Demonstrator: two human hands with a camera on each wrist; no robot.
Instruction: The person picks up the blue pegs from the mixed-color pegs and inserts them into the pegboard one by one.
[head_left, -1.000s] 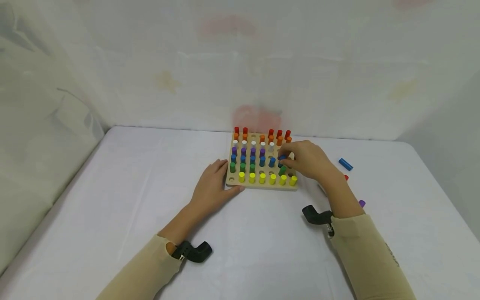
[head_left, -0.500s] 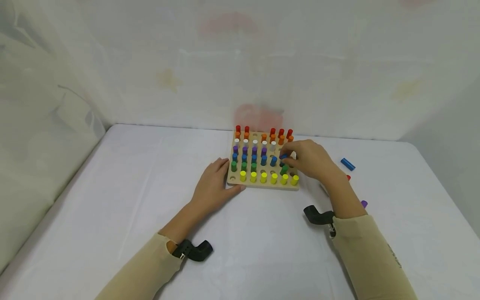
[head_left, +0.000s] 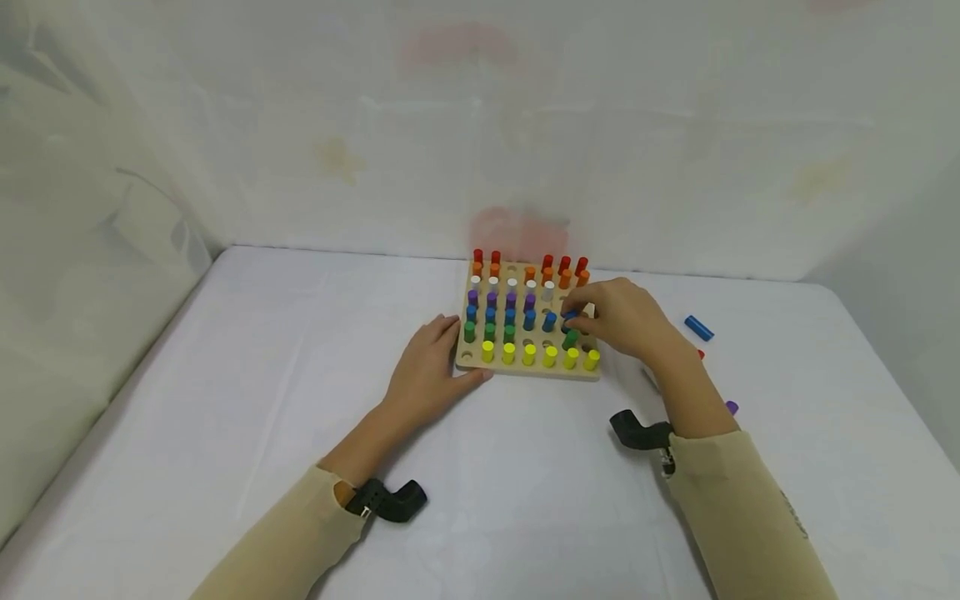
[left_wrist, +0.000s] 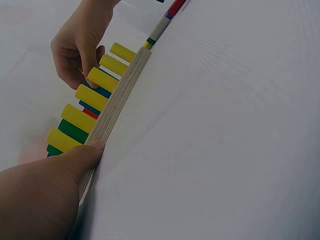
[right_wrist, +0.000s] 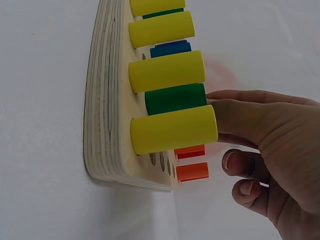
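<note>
A wooden pegboard [head_left: 592,375] lies mid-table with rows of red, orange, white, purple, blue, green and yellow pegs, and some holes bare. My right hand [head_left: 576,318] pinches a blue peg [head_left: 571,316] over the board's right side, just behind a tilted green peg [head_left: 570,339]. In the right wrist view its fingers [right_wrist: 260,125] lie beside the green peg [right_wrist: 175,98] and a yellow peg [right_wrist: 172,129]. My left hand [head_left: 448,354] rests flat against the board's near left corner, thumb [left_wrist: 80,155] on the front edge [left_wrist: 120,100].
Loose pegs lie on the white table to the right of the board: a blue one [head_left: 698,327], a red one [head_left: 701,354] and a purple one [head_left: 731,407]. White fabric walls close in the back and left.
Almost nothing: my right hand keeps the blue peg at the same spot on the board, and my left hand stays put. The view shifted slightly.
</note>
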